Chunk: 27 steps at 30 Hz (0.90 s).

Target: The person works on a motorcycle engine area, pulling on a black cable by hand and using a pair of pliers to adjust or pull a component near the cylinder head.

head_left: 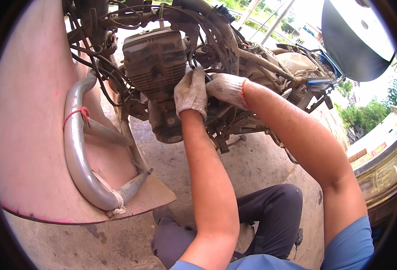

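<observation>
Both my hands wear soiled white knit gloves and work close together behind the finned engine (155,58) of a stripped, dusty motorcycle. My left hand (191,92) reaches up beside the cylinder with its fingers closed near a thin black cable loop (190,56); its fingertips are partly hidden. Right beside it is my right hand (227,90), fingers closed and pointing left. A short dark piece (208,78) shows at its fingertips, too small to name. What either hand grips cannot be made out. An orange band (244,93) circles my right wrist.
At left, a bent grey metal tube (74,139) is tied to a large pale pink panel (27,112). Loose black cables (104,74) hang before the engine. The motorcycle's frame (270,65) runs back to the right above the concrete floor (270,166).
</observation>
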Available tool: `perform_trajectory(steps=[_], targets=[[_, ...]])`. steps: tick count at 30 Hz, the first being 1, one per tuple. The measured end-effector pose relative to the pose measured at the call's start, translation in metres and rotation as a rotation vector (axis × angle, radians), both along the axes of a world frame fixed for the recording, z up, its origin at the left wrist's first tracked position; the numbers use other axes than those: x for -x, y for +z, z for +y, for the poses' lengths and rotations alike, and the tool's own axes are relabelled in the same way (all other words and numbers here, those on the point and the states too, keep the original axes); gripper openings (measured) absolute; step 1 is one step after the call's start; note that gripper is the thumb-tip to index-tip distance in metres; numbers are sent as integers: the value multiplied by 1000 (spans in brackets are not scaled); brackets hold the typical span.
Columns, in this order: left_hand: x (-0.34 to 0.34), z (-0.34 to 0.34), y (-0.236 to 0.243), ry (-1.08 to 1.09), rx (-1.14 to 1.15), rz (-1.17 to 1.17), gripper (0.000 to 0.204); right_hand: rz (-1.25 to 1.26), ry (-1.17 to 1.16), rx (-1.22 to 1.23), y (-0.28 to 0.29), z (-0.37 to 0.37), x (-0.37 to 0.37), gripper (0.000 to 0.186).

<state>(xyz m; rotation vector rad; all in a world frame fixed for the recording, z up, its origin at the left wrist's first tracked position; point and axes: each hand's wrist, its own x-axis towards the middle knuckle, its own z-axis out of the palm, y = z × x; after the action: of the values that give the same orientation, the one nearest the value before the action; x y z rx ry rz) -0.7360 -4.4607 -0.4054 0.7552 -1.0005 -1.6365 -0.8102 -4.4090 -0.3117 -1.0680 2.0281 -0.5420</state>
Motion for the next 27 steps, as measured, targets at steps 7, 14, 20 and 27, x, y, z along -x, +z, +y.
perform_trajectory(steps=[7,14,20,27], targets=[[-14,15,27,-58,-144,90,49,323,95,-172,30,-5,-9,24],[-15,9,15,-27,-3,-188,50,610,141,5,-35,3,11,41],[1,11,18,-111,-150,110,43,85,-109,79,7,18,-1,26],[9,18,25,-85,-109,273,35,-116,-166,140,24,23,8,21]])
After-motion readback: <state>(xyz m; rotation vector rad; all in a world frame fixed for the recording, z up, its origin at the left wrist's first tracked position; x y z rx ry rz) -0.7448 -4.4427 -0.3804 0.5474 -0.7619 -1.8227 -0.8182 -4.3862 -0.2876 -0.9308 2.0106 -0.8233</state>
